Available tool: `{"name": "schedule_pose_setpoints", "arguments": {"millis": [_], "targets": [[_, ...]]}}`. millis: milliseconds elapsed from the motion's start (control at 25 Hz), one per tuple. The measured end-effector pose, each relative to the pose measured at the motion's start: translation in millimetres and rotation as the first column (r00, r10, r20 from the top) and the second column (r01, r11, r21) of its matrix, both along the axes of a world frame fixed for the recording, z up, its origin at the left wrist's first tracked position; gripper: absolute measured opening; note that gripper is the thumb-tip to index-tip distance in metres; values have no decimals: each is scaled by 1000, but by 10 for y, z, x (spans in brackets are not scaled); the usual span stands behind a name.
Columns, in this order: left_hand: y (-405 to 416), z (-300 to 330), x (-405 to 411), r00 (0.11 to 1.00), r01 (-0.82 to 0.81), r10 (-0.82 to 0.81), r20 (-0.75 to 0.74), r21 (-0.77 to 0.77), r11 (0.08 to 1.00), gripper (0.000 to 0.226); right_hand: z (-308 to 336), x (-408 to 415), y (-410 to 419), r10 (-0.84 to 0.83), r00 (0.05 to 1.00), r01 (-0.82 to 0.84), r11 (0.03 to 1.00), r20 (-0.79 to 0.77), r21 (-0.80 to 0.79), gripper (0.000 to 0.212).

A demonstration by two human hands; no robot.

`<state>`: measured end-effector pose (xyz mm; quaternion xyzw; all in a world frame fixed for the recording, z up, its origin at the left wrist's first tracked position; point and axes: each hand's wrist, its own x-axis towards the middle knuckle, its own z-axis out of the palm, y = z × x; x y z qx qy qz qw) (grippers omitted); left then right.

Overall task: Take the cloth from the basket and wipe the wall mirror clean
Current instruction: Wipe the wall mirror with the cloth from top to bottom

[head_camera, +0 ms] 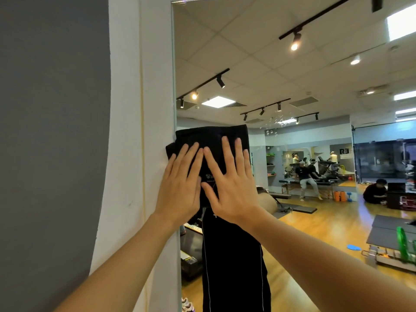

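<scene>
A folded black cloth (209,137) lies flat against the wall mirror (292,86), at the mirror's left edge and about mid-height. My left hand (180,183) and my right hand (231,183) press on it side by side, fingers straight and spread, pointing up. The cloth's left corner overlaps the white wall beside the mirror. Small droplets or specks (279,121) dot the glass up and to the right of the cloth. The basket is out of view.
A white wall strip (139,109) and a grey wall (51,131) lie left of the mirror. The glass reflects my dark trousers (234,266), a gym with a wooden floor, mats, benches and several people.
</scene>
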<state>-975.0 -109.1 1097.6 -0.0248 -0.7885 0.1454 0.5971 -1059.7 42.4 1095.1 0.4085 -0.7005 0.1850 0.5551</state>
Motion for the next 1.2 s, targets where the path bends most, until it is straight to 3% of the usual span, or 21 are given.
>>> {"name": "schedule_pose_setpoints", "arguments": {"millis": [120,240,360,960,1200], "targets": [[-79,-38,-52,994,-103,103,40,-21,995,94,15,-76,-33,-33,999,32,999,-40,-2,72],[-79,32,-97,996,-88,88,-7,-42,995,76,52,-119,-90,-70,995,68,997,-75,-32,72],[-117,253,-140,992,-122,120,-41,-69,990,72,266,-175,-151,-88,990,83,995,-110,-52,73],[-166,2305,-178,984,-152,138,-109,-136,979,77,2284,-203,-190,-119,978,92,984,-172,-155,71],[-174,2954,-209,982,-146,128,-136,-129,981,65,2959,-214,-149,-129,972,102,984,-194,-146,67]]}}
